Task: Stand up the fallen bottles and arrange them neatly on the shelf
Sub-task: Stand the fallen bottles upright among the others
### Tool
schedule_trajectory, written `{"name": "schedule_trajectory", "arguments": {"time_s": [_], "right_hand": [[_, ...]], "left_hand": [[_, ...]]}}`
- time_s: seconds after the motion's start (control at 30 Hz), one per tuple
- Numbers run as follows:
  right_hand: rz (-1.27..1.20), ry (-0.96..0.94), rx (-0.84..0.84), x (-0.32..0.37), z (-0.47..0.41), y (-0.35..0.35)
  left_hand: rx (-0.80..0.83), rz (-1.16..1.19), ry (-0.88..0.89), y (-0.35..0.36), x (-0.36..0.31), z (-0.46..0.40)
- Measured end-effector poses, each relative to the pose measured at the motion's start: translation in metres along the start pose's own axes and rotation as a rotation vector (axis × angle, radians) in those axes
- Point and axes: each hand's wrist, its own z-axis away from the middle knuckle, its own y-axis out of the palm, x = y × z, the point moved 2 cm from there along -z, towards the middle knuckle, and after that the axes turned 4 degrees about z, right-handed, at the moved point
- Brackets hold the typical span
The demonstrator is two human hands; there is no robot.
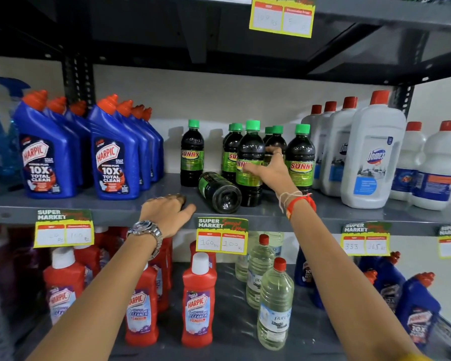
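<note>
One dark green-capped bottle (219, 192) lies on its side on the grey middle shelf (120, 205), its base towards me. Several like bottles stand upright behind it; one stands apart at the left (192, 153). My right hand (268, 169) reaches in among them, fingers curled against the front upright bottle (249, 162) and the one behind it. My left hand (167, 211) rests palm down on the shelf's front edge, just left of the fallen bottle and not touching it.
Blue Harpic bottles (112, 155) fill the shelf's left, white Domex jugs (370, 155) its right. Below stand red Harpic bottles (198, 300), clear bottles (275, 306) and more blue ones. Yellow price tags (221, 237) hang from the shelf edges.
</note>
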Motion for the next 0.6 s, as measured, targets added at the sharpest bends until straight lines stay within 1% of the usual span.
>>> {"name": "schedule_trajectory", "arguments": {"time_s": [0.07, 0.17, 0.23, 0.33, 0.43, 0.5, 0.6], "right_hand": [[0.173, -0.055, -0.077, 0.003, 0.003, 0.005], [0.212, -0.112, -0.169, 0.009, 0.007, 0.011], [0.155, -0.072, -0.153, 0.01, 0.006, 0.01], [-0.016, 0.016, -0.084, 0.006, 0.0, 0.005], [-0.103, 0.03, -0.04, -0.001, -0.004, 0.004], [-0.12, 0.016, -0.023, -0.002, -0.003, 0.003], [-0.015, -0.012, -0.044, -0.003, 0.001, 0.001]], "left_hand": [[-0.013, 0.009, 0.007, 0.0, 0.0, 0.0], [-0.028, 0.025, 0.012, 0.001, 0.002, 0.0], [-0.027, 0.025, 0.02, 0.001, 0.002, 0.0], [-0.012, 0.008, 0.029, 0.0, 0.001, 0.0], [-0.011, 0.01, 0.006, 0.0, 0.0, 0.0], [-0.018, 0.017, -0.015, 0.0, 0.0, 0.001], [-0.025, 0.012, -0.023, -0.001, -0.002, 0.002]]}}
